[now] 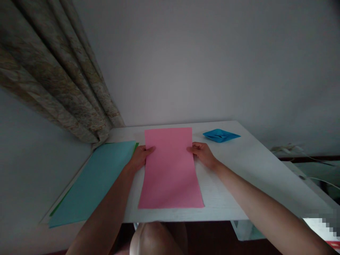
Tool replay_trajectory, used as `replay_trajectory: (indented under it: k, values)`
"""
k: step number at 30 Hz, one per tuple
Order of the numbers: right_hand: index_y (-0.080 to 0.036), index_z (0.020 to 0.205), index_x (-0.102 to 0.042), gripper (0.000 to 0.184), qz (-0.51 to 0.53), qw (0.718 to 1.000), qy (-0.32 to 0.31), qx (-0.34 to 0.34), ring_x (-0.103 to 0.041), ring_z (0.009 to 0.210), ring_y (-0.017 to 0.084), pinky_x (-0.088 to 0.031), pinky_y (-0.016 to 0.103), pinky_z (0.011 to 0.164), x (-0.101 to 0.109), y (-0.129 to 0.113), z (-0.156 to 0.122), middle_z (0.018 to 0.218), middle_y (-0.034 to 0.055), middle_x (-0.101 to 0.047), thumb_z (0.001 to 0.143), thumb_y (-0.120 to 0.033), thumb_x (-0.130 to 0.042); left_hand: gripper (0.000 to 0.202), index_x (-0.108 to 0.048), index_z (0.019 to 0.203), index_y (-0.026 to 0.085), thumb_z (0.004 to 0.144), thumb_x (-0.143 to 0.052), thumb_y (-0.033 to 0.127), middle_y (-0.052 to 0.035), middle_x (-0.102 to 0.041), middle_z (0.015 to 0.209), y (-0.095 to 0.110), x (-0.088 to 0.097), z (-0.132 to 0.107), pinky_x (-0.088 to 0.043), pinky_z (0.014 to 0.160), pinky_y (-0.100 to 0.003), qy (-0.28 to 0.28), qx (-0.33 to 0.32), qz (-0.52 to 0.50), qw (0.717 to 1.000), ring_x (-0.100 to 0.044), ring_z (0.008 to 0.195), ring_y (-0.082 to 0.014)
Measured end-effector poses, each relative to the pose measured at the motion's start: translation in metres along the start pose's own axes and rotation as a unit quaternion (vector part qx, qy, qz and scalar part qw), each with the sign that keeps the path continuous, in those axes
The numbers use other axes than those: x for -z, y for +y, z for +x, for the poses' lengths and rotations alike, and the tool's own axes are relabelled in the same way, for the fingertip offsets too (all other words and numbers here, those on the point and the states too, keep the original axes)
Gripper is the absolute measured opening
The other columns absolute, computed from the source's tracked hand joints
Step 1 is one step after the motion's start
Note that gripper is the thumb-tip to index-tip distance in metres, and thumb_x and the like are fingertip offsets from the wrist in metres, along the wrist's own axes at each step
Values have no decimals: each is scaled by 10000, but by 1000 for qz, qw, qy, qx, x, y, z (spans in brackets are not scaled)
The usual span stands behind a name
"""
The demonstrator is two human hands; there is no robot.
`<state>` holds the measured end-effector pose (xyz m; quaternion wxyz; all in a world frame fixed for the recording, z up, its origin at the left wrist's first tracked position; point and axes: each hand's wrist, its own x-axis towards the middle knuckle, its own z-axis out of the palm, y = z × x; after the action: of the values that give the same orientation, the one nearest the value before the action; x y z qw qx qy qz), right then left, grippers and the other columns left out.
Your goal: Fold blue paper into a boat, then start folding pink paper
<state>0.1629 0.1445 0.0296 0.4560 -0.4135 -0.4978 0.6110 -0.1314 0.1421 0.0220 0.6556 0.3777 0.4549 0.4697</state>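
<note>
A pink sheet of paper (pixel 170 170) stands lengthwise in front of me, its near edge close to the table's front edge. My left hand (pixel 139 157) pinches its left side, thumb on top and the fingers partly hidden beneath. On the opposite side my right hand (pixel 203 154) grips the right edge in the same way. Both holds are above the sheet's middle. Behind and right of my right hand lies a folded blue paper boat (pixel 220 135). Light blue sheets (pixel 98 180) lie left of my left hand, with a green sheet (pixel 61 202) showing under them.
The white table (pixel 225 198) meets the wall (pixel 186 63) at its back. A patterned curtain (pixel 66 71) hangs down to the table's back left corner. Cables (pixel 292 148) run beyond the right edge. My knee (pixel 151 237) is below the front edge.
</note>
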Motion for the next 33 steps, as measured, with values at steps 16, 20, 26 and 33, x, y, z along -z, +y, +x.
replay_trajectory:
  k: [16, 20, 26, 33]
  values:
    - [-250, 841, -817, 331, -69, 994, 43, 77, -716, 961, 293, -538, 455, 921, 1, -2, 5, 985, 90, -783, 593, -466, -857, 353, -751, 876, 161, 541, -850, 210, -109, -764, 951, 2, -1, 1, -543, 633, -276, 9, -90, 5, 996, -700, 753, -198]
    - [-270, 859, -817, 265, -83, 984, 84, 134, -679, 1090, 295, -490, 463, 1012, 7, -2, 6, 1136, 82, -749, 662, -449, -822, 506, -711, 1031, 185, 538, -778, 95, -114, -732, 1125, 4, 3, 6, -542, 784, -289, 53, -116, -53, 990, -699, 891, -187]
    - [-291, 816, -816, 251, -83, 983, 57, 156, -641, 1147, 303, -501, 457, 968, 19, -2, 8, 1278, 88, -684, 665, -491, -826, 388, -693, 998, 164, 613, -740, 177, -119, -715, 1129, 9, 9, 8, -547, 798, -303, 99, -122, -111, 981, -693, 959, -204]
    - [-311, 780, -819, 246, -182, 965, -24, 186, -606, 1111, 288, -497, 439, 926, 25, -2, 7, 1445, 56, -528, 744, -550, -768, 391, -678, 1033, 156, 701, -716, 358, 29, -586, 556, 10, 11, 3, -409, 420, -206, 153, -92, -7, 984, -546, 431, -114]
